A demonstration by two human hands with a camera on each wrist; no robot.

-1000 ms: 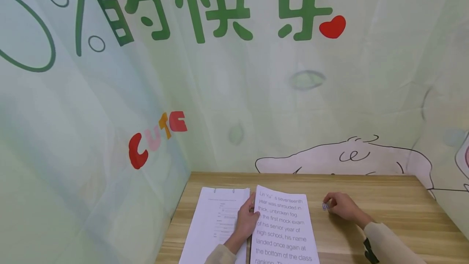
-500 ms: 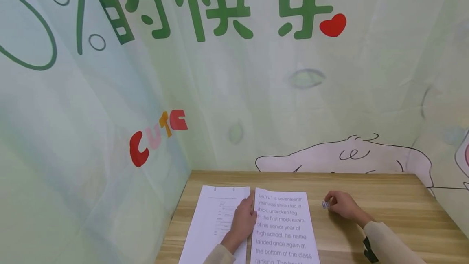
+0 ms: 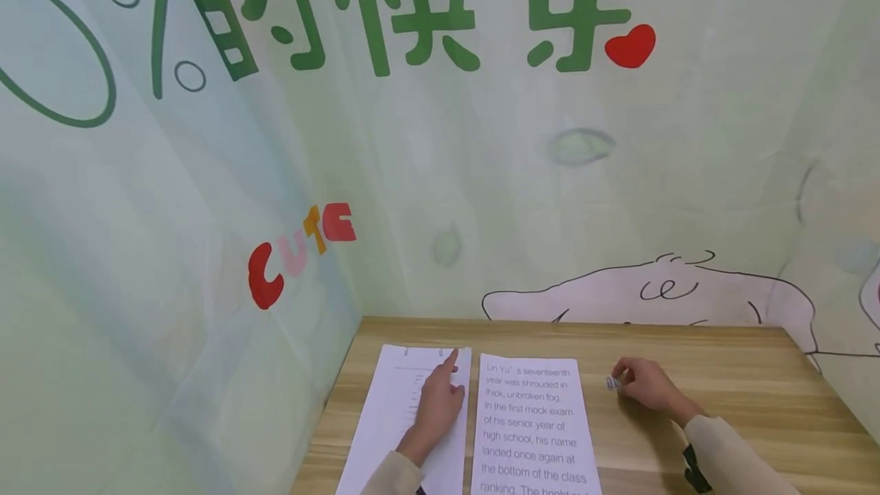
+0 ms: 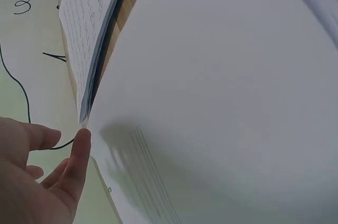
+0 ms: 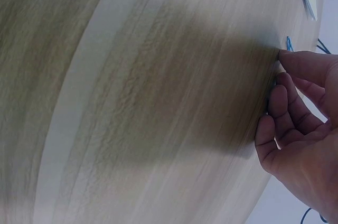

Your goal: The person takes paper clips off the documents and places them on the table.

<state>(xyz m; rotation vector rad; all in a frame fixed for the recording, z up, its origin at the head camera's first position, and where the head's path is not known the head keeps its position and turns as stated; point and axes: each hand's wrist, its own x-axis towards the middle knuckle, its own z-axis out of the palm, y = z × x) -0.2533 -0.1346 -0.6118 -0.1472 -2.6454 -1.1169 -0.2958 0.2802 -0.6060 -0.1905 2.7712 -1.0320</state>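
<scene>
Two stacks of paper lie side by side. The left stack (image 3: 374,434), small print, has two wire paper clips (image 3: 406,352) along its top edge. My left hand (image 3: 433,409) is over its upper right part, index finger stretched toward the top right corner. In the left wrist view, that hand's thumb and index finger (image 4: 79,155) stand apart, the index tip right at the paper's edge. The right stack (image 3: 529,426) bears large English text. My right hand (image 3: 646,386) rests on the table with curled fingers, pinching a small blue-and-white wire paper clip (image 3: 612,383); the thumb hides part of it.
The wooden table (image 3: 742,396) ends at a printed fabric backdrop (image 3: 440,174) behind and to the left. A narrow strip of wood separates the two stacks. Dark cables (image 5: 311,214) show past the table edge in the right wrist view.
My left hand has let go of the right stack's left edge and moved left over the left stack. That stack's lifted top corner has settled flat. The right hand has stayed still.
</scene>
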